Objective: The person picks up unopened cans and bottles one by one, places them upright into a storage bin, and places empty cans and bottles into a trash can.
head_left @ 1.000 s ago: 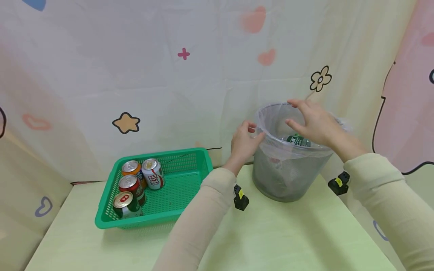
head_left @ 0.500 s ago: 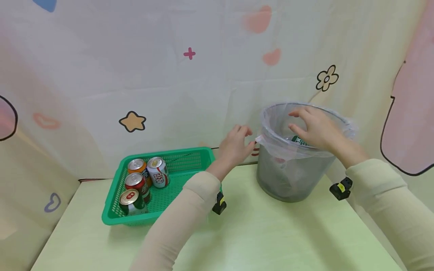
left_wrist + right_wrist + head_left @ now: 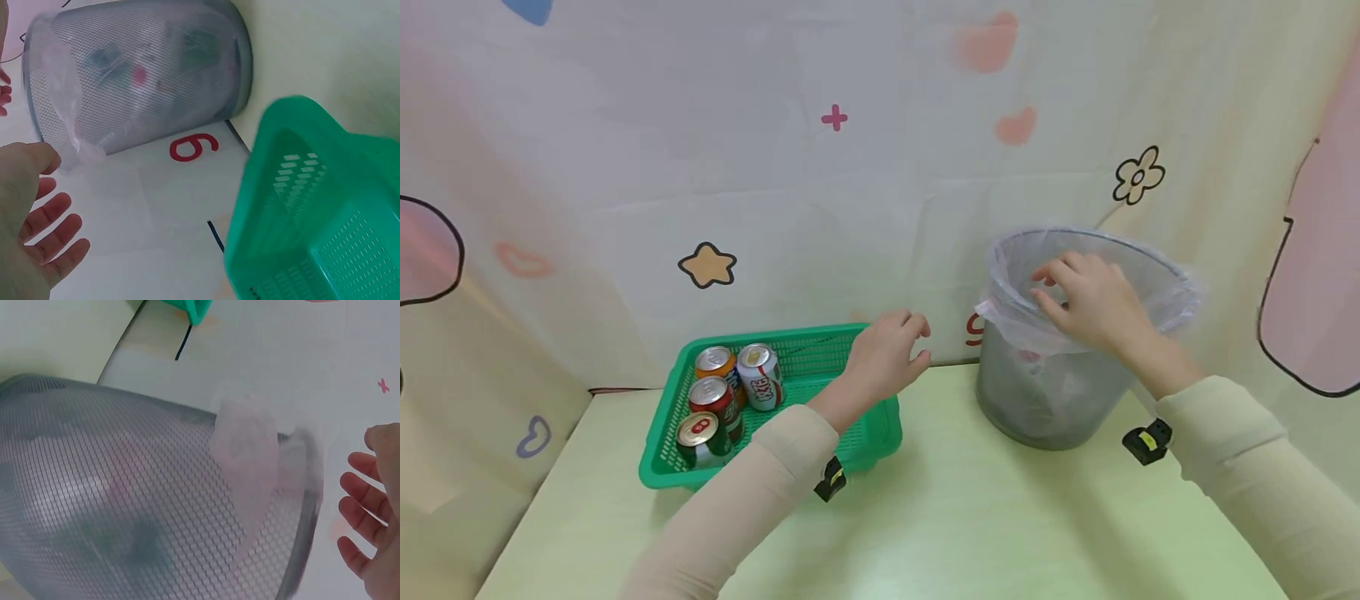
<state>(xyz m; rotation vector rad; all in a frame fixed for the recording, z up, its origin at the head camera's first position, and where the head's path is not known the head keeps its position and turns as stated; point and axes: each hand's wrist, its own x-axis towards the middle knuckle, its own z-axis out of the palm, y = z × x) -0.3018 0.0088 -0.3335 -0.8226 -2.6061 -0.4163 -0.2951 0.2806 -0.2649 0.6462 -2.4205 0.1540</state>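
Observation:
In the head view my left hand, its fingers loosely bent, hangs over the right part of a green plastic basket and holds nothing. Several drink cans stand in the basket's left part: an orange can, a white can, a red can and a dark green can. My right hand hovers over the mouth of a grey mesh bin, fingers relaxed and nothing in them. A translucent bag lines the bin and folds over its rim.
Pale green table under basket and bin; the bin stands near its right side. A patterned curtain hangs right behind both. Coloured items show dimly through the bin's mesh in the left wrist view.
My left hand has moved from the bin's rim leftward to above the basket. The right hand has stayed over the bin, a little lower. The head view has turned slightly left.

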